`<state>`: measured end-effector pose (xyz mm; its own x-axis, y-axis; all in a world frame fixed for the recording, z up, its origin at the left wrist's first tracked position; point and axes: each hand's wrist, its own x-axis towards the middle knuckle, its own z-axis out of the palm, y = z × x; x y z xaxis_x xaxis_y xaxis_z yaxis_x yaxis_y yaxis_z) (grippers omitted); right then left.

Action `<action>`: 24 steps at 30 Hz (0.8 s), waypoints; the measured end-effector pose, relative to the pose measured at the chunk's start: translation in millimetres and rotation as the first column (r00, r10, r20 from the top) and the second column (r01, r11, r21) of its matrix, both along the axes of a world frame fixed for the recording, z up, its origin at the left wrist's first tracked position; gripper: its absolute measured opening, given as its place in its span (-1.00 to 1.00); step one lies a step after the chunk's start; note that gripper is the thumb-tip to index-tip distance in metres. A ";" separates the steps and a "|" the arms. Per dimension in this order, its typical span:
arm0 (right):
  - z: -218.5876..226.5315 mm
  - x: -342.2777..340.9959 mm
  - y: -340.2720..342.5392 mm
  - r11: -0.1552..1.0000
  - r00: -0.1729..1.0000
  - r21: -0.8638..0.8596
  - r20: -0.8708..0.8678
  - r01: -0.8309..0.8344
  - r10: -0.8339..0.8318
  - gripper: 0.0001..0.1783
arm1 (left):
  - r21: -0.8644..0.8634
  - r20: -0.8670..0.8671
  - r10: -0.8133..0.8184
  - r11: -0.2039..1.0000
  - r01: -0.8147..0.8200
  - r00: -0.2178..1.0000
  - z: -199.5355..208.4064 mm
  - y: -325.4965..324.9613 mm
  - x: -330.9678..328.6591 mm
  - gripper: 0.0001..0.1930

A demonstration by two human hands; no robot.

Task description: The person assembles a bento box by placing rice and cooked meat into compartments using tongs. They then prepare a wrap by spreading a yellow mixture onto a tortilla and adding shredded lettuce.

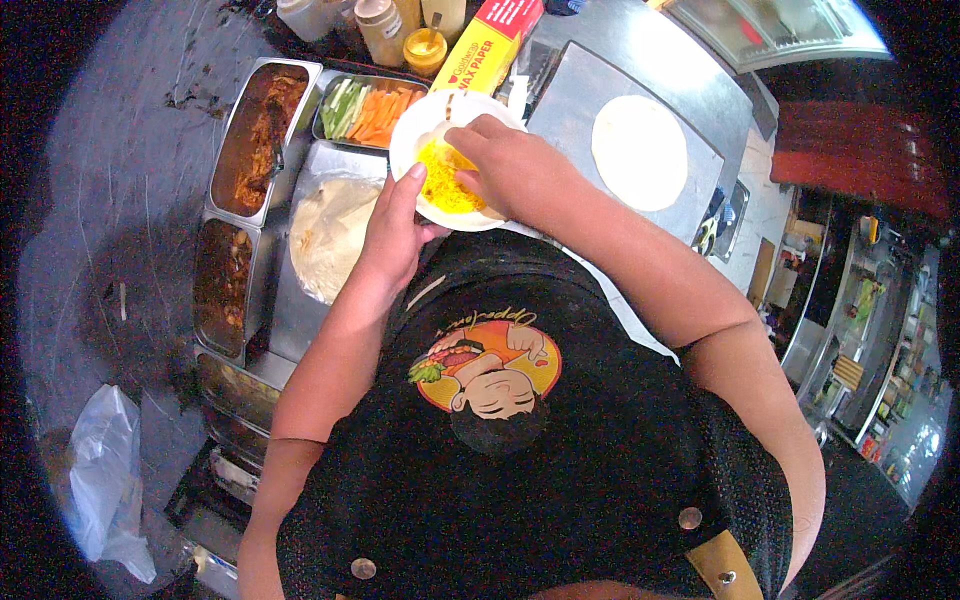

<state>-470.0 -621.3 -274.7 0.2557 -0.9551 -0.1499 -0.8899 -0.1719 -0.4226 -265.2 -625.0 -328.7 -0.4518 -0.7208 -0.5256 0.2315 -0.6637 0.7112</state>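
Observation:
A white bowl (403, 150) is held in front of my body by my left hand (395, 225), its thumb over the rim and the other fingers mostly hidden underneath. In the bowl lies a bright yellow, rice-like food (445, 185). My right hand (505, 165) reaches into it with bent fingers drawn together, their tips partly hidden at the food. A round white flatbread (640, 152) lies flat on a metal board (570, 130) to the right. Left of the bowl, more pale flatbreads (325, 240) sit in clear plastic on a steel tray (290, 325).
Steel pans of saucy brown food (262, 140) (225, 290) line the left. Behind the bowl stand a pan of carrot and green vegetable sticks (375, 112), a wax paper box (490, 45), a yellow sauce jar (425, 52) and several bottles (380, 30). A plastic bag (105, 480) lies far left.

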 end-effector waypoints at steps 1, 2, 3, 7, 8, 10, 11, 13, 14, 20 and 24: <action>-2.4 0.4 0.5 1.000 1.000 0.008 0.021 0.003 -0.003 -0.47 | -0.005 0.008 -0.009 1.000 0.009 1.000 -1.9 -0.2 1.2 -0.37; -4.4 0.9 0.7 1.000 0.999 0.015 0.039 0.015 -0.015 -0.46 | -0.010 0.017 -0.018 1.000 0.018 1.000 -3.6 -0.5 2.5 -0.36; -6.9 0.5 0.8 0.999 0.998 0.021 0.057 0.028 -0.029 -0.46 | -0.015 0.025 -0.028 0.999 0.029 0.999 -0.6 -1.1 1.1 -0.36; -24.8 -7.4 -0.8 1.000 0.990 0.013 0.143 0.009 -0.010 -0.45 | 0.002 0.139 -0.055 0.998 0.055 0.989 12.2 2.9 0.9 -0.35; -28.0 -9.5 1.9 0.997 0.988 0.076 0.156 -0.003 -0.009 -0.45 | -0.009 0.157 -0.077 0.997 0.079 0.985 11.5 4.0 2.2 -0.34; -19.7 -8.7 4.5 0.979 0.983 0.200 0.181 -0.028 -0.009 -0.44 | -0.013 0.189 -0.092 0.995 0.097 0.978 7.3 6.1 4.3 -0.34; -19.6 -9.8 5.2 0.976 0.980 0.212 0.196 -0.056 0.014 -0.45 | -0.007 0.204 -0.087 0.996 0.090 0.975 3.2 7.4 4.8 -0.34; -16.7 -13.6 6.2 0.966 0.973 0.234 0.226 -0.111 0.057 -0.45 | 0.022 0.184 -0.075 0.997 0.072 0.980 1.8 7.5 1.5 -0.33; -14.2 -15.5 7.7 0.958 0.974 0.262 0.219 -0.116 0.058 -0.45 | 0.046 0.149 -0.068 0.997 0.062 0.987 1.7 7.3 -1.2 -0.32; -16.2 -23.1 15.2 0.936 0.952 0.290 0.282 -0.201 0.118 -0.46 | 0.162 0.125 -0.116 0.982 0.095 0.985 1.1 8.9 -4.2 -0.28; -28.7 -39.3 12.8 0.893 0.923 0.375 0.371 -0.249 0.101 -0.51 | 0.210 0.136 -0.176 0.967 0.145 0.975 -5.0 13.9 -5.0 -0.27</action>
